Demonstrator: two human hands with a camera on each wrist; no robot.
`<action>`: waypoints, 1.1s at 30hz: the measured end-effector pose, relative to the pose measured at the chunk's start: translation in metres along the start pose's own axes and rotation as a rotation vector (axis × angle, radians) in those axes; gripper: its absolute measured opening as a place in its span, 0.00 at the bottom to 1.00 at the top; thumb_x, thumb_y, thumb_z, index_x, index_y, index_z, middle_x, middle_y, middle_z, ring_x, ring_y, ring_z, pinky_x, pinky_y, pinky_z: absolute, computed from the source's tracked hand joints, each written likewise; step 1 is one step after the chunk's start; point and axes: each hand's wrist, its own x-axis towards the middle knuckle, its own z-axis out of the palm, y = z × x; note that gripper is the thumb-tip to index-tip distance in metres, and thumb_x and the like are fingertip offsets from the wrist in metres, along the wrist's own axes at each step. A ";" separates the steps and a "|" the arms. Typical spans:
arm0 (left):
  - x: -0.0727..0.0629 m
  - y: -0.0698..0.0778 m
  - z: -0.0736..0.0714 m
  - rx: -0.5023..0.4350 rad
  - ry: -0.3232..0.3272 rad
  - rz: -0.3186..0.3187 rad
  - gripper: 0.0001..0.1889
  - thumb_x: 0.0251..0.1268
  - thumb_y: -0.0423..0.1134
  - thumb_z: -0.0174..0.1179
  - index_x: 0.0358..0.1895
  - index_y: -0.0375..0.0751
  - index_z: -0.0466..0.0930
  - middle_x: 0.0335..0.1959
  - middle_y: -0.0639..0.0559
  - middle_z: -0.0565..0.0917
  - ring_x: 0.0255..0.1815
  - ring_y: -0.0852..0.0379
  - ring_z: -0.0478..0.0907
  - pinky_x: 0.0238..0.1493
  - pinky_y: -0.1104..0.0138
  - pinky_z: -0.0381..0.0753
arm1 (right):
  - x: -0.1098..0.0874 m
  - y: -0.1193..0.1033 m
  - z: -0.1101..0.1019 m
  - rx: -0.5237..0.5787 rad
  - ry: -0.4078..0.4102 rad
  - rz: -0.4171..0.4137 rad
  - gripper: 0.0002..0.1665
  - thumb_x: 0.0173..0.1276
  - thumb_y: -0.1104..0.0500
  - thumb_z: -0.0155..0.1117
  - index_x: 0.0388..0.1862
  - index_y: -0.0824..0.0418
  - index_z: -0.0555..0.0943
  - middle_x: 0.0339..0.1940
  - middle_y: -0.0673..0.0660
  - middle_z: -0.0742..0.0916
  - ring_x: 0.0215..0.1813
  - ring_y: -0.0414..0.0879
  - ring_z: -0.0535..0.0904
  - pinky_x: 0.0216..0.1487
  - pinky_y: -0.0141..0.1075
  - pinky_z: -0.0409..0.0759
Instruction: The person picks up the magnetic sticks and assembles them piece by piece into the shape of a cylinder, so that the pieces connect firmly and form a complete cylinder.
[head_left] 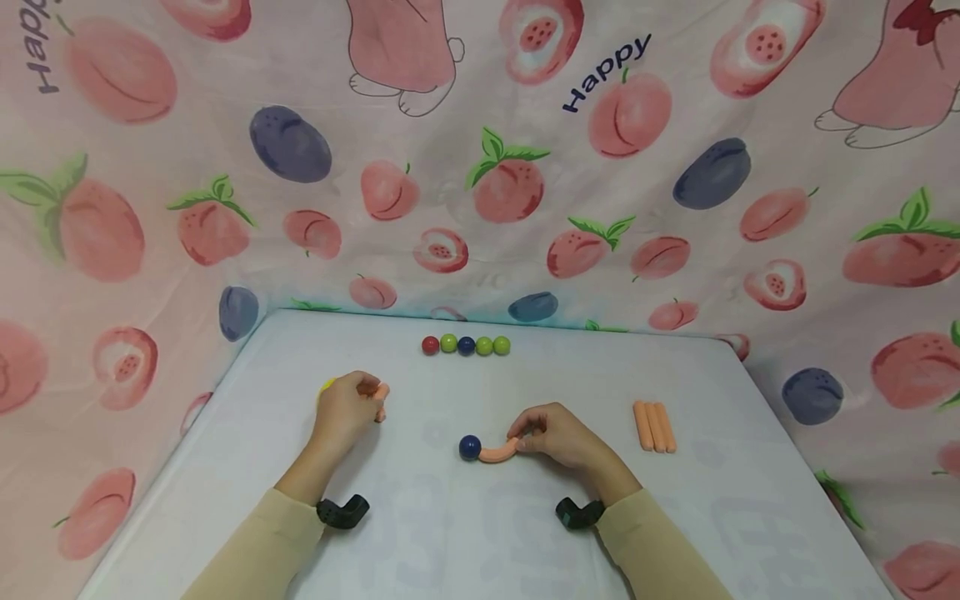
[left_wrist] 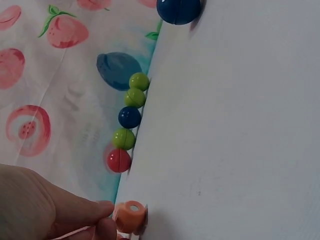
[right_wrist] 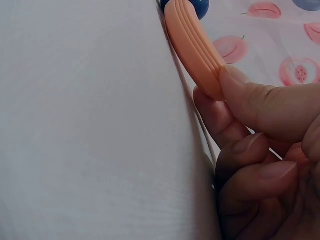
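My right hand (head_left: 555, 433) pinches one end of a curved orange toy stick (head_left: 497, 455) between thumb and finger. A blue ball (head_left: 470, 447) sits at the stick's other end, touching it. In the right wrist view, the ridged curved stick (right_wrist: 194, 47) runs from my fingertips up to the blue ball (right_wrist: 201, 6). Farther left, my left hand (head_left: 347, 408) pinches another orange piece (head_left: 382, 402), mostly covered by the fingers in the head view. The left wrist view shows that piece's end (left_wrist: 131, 217) with a pale round spot. Something yellow (head_left: 326, 387) peeks out behind this hand.
Toward the table's back edge lies a row of small balls (head_left: 467, 345), red, green and blue. Three straight orange sticks (head_left: 655, 427) lie side by side at the right. A fruit-print cloth (head_left: 450, 208) hangs behind the white table (head_left: 480, 533).
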 end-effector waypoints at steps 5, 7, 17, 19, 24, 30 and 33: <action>-0.002 0.003 0.004 0.057 -0.031 0.013 0.15 0.68 0.34 0.71 0.55 0.35 0.86 0.45 0.44 0.89 0.32 0.56 0.84 0.41 0.67 0.79 | 0.000 0.000 0.001 -0.002 0.004 0.004 0.08 0.67 0.64 0.77 0.41 0.52 0.92 0.40 0.49 0.90 0.39 0.47 0.73 0.40 0.34 0.70; -0.003 0.004 0.005 0.070 -0.050 0.012 0.16 0.69 0.35 0.71 0.56 0.35 0.85 0.43 0.44 0.89 0.28 0.56 0.84 0.43 0.66 0.78 | 0.000 0.000 0.000 -0.001 0.004 0.003 0.08 0.67 0.64 0.77 0.41 0.52 0.92 0.40 0.49 0.90 0.39 0.47 0.73 0.40 0.34 0.70; -0.006 0.009 0.012 0.063 -0.080 0.033 0.21 0.65 0.32 0.74 0.60 0.35 0.83 0.45 0.43 0.91 0.30 0.56 0.87 0.49 0.63 0.87 | -0.001 -0.001 -0.001 0.012 -0.001 -0.003 0.07 0.67 0.64 0.77 0.42 0.55 0.92 0.41 0.52 0.91 0.40 0.46 0.73 0.41 0.34 0.70; -0.008 0.011 0.014 0.082 -0.050 0.081 0.21 0.65 0.36 0.76 0.59 0.35 0.84 0.44 0.44 0.92 0.36 0.53 0.90 0.75 0.54 0.72 | -0.001 -0.001 -0.001 0.009 -0.003 -0.006 0.07 0.67 0.64 0.77 0.42 0.56 0.92 0.41 0.52 0.91 0.40 0.45 0.73 0.41 0.33 0.69; -0.012 0.016 0.021 0.078 -0.037 0.130 0.21 0.67 0.39 0.76 0.59 0.35 0.84 0.45 0.45 0.92 0.46 0.49 0.88 0.69 0.51 0.77 | -0.001 -0.001 -0.001 0.005 0.000 -0.009 0.07 0.67 0.65 0.77 0.42 0.56 0.92 0.41 0.52 0.91 0.38 0.45 0.73 0.39 0.33 0.69; -0.015 0.023 0.029 0.026 -0.070 0.100 0.17 0.67 0.35 0.75 0.57 0.36 0.86 0.47 0.45 0.90 0.42 0.53 0.86 0.45 0.61 0.86 | 0.000 -0.001 0.001 0.006 0.005 0.010 0.08 0.67 0.64 0.77 0.41 0.53 0.93 0.40 0.49 0.91 0.39 0.46 0.73 0.40 0.34 0.69; -0.015 0.027 0.034 -0.040 -0.108 0.049 0.16 0.69 0.33 0.72 0.58 0.36 0.85 0.50 0.44 0.88 0.39 0.55 0.85 0.38 0.65 0.85 | 0.001 0.000 0.001 0.000 0.005 0.007 0.07 0.66 0.65 0.77 0.41 0.54 0.93 0.40 0.50 0.91 0.39 0.47 0.73 0.40 0.34 0.69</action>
